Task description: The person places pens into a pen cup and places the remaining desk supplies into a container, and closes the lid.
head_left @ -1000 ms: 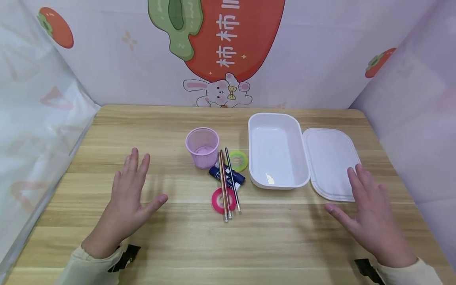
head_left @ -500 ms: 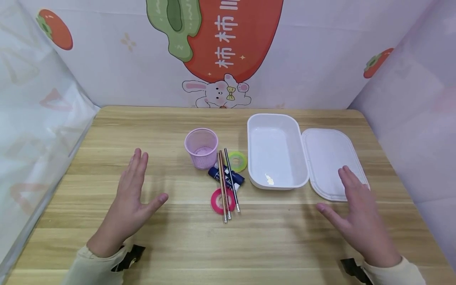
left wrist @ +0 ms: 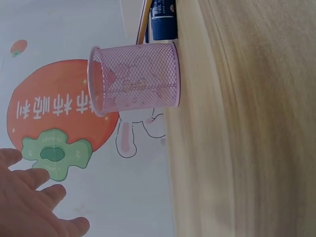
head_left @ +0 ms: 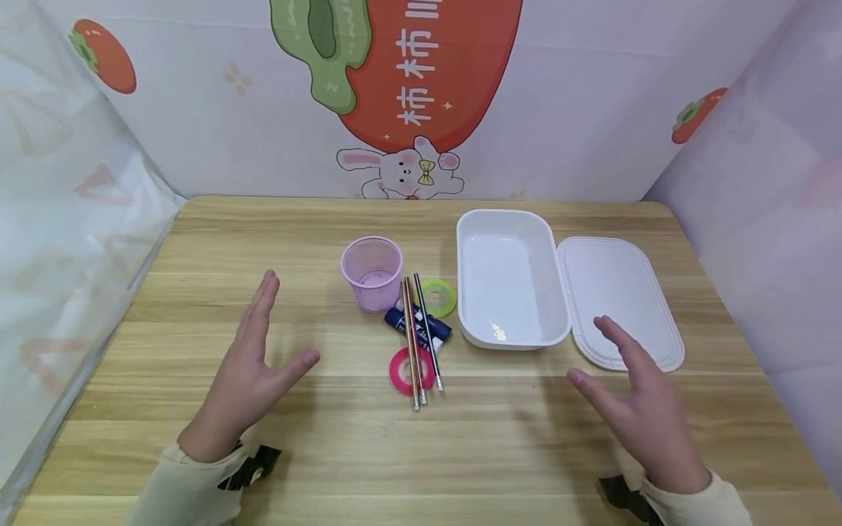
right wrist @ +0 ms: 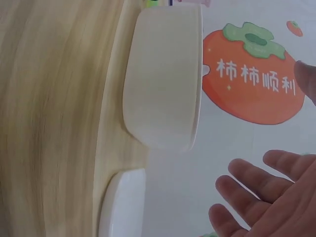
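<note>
I am finding the left hand [head_left: 248, 383] and right hand [head_left: 647, 416] hovering released, empty, toward the side edges of the table [head_left: 513, 453]; mid-table, pencils [head_left: 411, 343] are crossing navy glue sticks [head_left: 439, 329], apparently propped by them; mesh pen cup [head_left: 376, 298], white plastic box [head_left: 513, 292] and lid [head_left: 615, 292] are sitting nearer the far edge

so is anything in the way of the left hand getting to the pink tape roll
Only bare tabletop shows between the left hand and the pink tape roll, but pencils lie across the roll from above, so lifting it straight up would probably disturb them.
</note>
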Demonstrator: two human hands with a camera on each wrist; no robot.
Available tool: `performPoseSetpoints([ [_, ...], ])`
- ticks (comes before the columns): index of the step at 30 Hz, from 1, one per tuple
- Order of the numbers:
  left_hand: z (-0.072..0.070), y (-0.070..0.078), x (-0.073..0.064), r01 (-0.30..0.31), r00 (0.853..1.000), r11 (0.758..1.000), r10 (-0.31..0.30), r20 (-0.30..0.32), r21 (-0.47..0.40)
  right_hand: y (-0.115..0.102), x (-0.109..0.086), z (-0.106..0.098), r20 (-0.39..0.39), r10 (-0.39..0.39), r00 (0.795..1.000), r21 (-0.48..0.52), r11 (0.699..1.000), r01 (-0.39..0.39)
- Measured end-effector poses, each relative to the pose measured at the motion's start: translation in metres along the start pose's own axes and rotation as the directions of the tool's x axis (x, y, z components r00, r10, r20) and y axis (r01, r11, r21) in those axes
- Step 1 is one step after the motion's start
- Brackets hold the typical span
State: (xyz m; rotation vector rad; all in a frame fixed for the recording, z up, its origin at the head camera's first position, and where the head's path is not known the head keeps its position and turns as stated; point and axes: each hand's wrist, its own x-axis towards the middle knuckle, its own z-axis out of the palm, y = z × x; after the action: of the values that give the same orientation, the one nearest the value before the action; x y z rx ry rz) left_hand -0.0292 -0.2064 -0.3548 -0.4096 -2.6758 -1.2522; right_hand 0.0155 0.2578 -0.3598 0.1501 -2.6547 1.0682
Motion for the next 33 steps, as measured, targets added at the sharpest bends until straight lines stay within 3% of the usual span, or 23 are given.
performPoseSetpoints([
  [4,0.004,-0.002,0.002,0.011,1.0,0.999,-0.012,-0.007,-0.051,-0.002,0.002,0.008,-0.058,-0.043,0.997,0.081,0.996,0.048],
  [8,0.007,-0.002,0.004,0.028,1.0,0.996,-0.029,-0.006,-0.088,-0.007,0.002,0.016,-0.06,-0.059,0.996,0.13,0.989,0.066],
  [15,0.011,0.0,0.007,0.091,0.996,0.988,-0.09,0.018,-0.128,-0.013,0.004,0.03,-0.039,-0.09,0.995,0.122,0.988,0.094],
  [33,0.019,-0.001,0.015,0.065,0.998,0.983,-0.067,-0.009,-0.171,-0.026,0.009,0.058,0.069,-0.192,0.979,0.149,0.972,0.18],
])
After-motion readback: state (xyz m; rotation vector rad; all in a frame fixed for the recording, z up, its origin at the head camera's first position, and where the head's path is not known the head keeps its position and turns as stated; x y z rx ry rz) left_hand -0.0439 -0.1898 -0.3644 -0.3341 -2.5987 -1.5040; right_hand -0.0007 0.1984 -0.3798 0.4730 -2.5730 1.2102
